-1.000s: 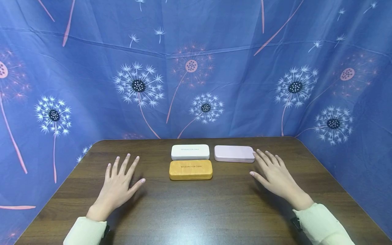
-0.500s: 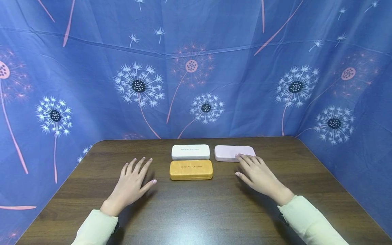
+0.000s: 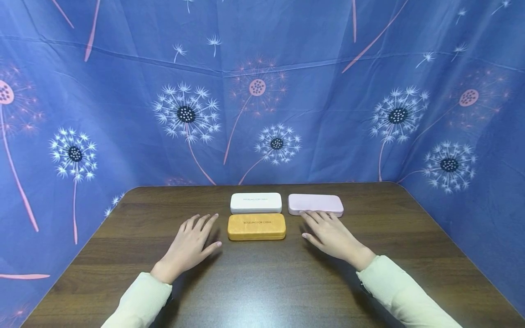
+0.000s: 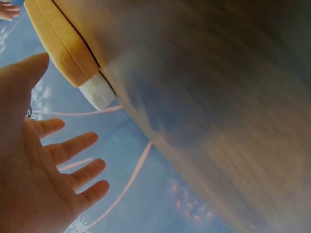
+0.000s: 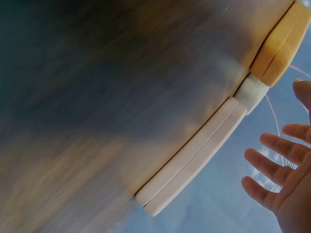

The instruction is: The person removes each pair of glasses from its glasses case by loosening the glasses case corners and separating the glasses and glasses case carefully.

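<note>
Three flat, rounded glasses cases lie on the table. The yellow case (image 3: 256, 227) is nearest, with dark lettering on its lid. Right behind it sits a white case (image 3: 256, 203), and a pale pink case (image 3: 316, 204) lies to the right of that one. My left hand (image 3: 189, 246), fingers spread and holding nothing, hovers just left of the yellow case. The right hand (image 3: 331, 236) is in front of the pink case, its fingertips overlapping the near edge in the head view. In the right wrist view its fingers (image 5: 269, 167) are apart and nothing is in the palm.
The brown wooden table (image 3: 254, 282) has rounded far corners. A blue curtain (image 3: 328, 105) with dandelion prints hangs behind it and along both sides. Pale green sleeves (image 3: 143, 296) cover both forearms.
Both hands have moved inward: the left one rightward toward the yellow case, the right one leftward from the pink case's right end to its front. The cases stay where they were.
</note>
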